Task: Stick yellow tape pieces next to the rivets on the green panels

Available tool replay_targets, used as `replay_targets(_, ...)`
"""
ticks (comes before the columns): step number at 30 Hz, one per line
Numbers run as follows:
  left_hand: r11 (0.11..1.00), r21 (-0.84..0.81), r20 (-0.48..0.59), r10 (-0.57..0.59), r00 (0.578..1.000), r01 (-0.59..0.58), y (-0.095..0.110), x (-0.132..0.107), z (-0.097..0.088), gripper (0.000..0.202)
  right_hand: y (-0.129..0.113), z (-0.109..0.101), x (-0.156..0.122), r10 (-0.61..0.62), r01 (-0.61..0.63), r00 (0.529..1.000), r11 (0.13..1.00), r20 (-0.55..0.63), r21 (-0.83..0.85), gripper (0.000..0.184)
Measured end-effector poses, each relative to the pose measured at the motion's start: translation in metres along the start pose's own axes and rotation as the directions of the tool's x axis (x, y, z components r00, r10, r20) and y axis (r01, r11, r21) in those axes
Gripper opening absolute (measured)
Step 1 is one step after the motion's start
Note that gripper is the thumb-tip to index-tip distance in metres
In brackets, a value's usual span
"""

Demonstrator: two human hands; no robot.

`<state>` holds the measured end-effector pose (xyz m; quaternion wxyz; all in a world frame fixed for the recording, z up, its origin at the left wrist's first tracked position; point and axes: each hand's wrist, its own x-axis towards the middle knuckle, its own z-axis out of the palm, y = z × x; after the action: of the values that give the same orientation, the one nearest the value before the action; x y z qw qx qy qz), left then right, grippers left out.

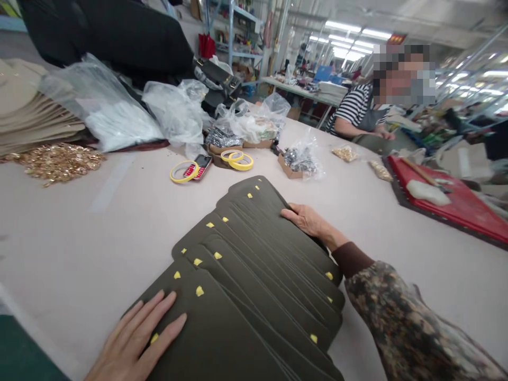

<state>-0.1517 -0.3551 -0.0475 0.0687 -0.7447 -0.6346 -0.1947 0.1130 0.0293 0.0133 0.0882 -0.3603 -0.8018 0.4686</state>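
A fanned stack of dark olive panels (238,296) with rounded corners lies on the pale table before me. Small yellow tape pieces (199,291) are stuck near the panels' edges. My left hand (138,333) rests flat on the nearest panel at the lower left, its fingers spread, with one yellow piece showing between them. At the far right edge of the stack, my right hand (307,218) grips the panels, thumb on top and the other fingers hidden under the edge. A camouflage sleeve with a brown cuff covers that arm.
Yellow tape rolls (184,172) and a phone (201,166) lie beyond the stack. Gold metal pieces (59,161) are heaped at left, near plastic bags (119,116). A small box of metal parts (296,164) stands ahead. A red board (448,196) lies right; a co-worker (353,111) sits across.
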Motion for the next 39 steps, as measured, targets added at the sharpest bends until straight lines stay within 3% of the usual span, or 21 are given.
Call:
replay_targets(2,0.999,0.000,0.007,0.054,0.998,-0.054,0.003,0.007,-0.006,0.104,-0.007,0.011,-0.011,0.008,-0.009,0.999,0.999,0.031,0.033,0.042)
replay_targets(5,0.999,-0.040,-0.001,-0.020,1.000,0.020,0.011,0.014,-0.013,0.098,-0.020,0.029,-0.029,0.003,-0.003,0.997,1.000,0.079,0.001,0.043)
replay_targets(7,0.995,-0.077,-0.019,-0.068,0.997,0.067,0.015,0.016,-0.015,0.091,-0.028,0.039,-0.039,0.009,-0.001,0.999,0.989,0.049,-0.145,0.044)
replay_targets(9,0.996,-0.085,-0.032,-0.044,0.999,0.041,0.015,0.018,-0.015,0.093,-0.035,0.045,-0.046,0.042,-0.054,0.998,0.938,-0.041,-0.341,0.046)
replay_targets(11,0.998,-0.061,-0.035,0.020,0.999,-0.022,0.011,0.020,-0.014,0.098,-0.040,0.045,-0.052,0.078,-0.121,0.990,0.887,-0.115,-0.445,0.047)
replay_targets(14,0.997,-0.050,-0.039,0.061,0.997,-0.063,0.006,0.022,-0.013,0.099,-0.050,0.035,-0.070,0.092,-0.174,0.977,0.866,-0.192,-0.469,0.041)
replay_targets(16,0.996,-0.070,-0.045,0.059,0.997,-0.063,0.005,0.024,-0.012,0.097,-0.062,0.029,-0.093,0.069,-0.185,0.965,0.862,-0.254,-0.471,0.039)
replay_targets(18,0.994,-0.088,-0.053,0.053,0.997,-0.058,0.006,0.025,-0.012,0.093,-0.082,0.033,-0.126,0.021,-0.132,0.968,0.891,-0.250,-0.434,0.049)
replay_targets(20,0.994,-0.095,-0.063,0.042,0.997,-0.048,0.007,0.025,-0.010,0.092,-0.106,0.052,-0.163,-0.045,-0.003,0.991,0.937,-0.130,-0.348,0.066)
replay_targets(23,0.994,-0.105,-0.066,0.027,0.997,-0.034,0.008,0.025,-0.009,0.090,-0.136,0.104,-0.214,-0.180,0.125,0.981,0.860,-0.066,-0.495,0.099)
replay_targets(26,0.991,-0.127,-0.065,0.019,0.998,-0.027,0.010,0.024,-0.012,0.088,-0.147,0.164,-0.245,-0.265,0.202,0.964,0.726,0.004,-0.657,0.093)
replay_targets(30,0.989,-0.146,-0.059,0.023,0.998,-0.031,0.013,0.025,-0.017,0.087,-0.140,0.222,-0.253,-0.341,0.327,0.932,0.641,0.124,-0.694,0.077)
replay_targets(33,0.988,-0.148,-0.039,0.042,0.998,-0.047,0.013,0.027,-0.021,0.088,-0.131,0.239,-0.246,-0.360,0.305,0.928,0.597,0.093,-0.741,0.057)
replay_targets(36,0.982,-0.184,-0.043,0.046,0.998,-0.053,0.013,0.021,-0.027,0.081,-0.126,0.237,-0.240,-0.381,0.303,0.921,0.567,0.082,-0.766,0.046)
replay_targets(39,0.954,-0.288,-0.137,-0.121,0.983,0.077,0.020,0.001,-0.036,0.064,-0.124,0.227,-0.236,-0.387,0.298,0.919,0.561,0.073,-0.772,0.050)
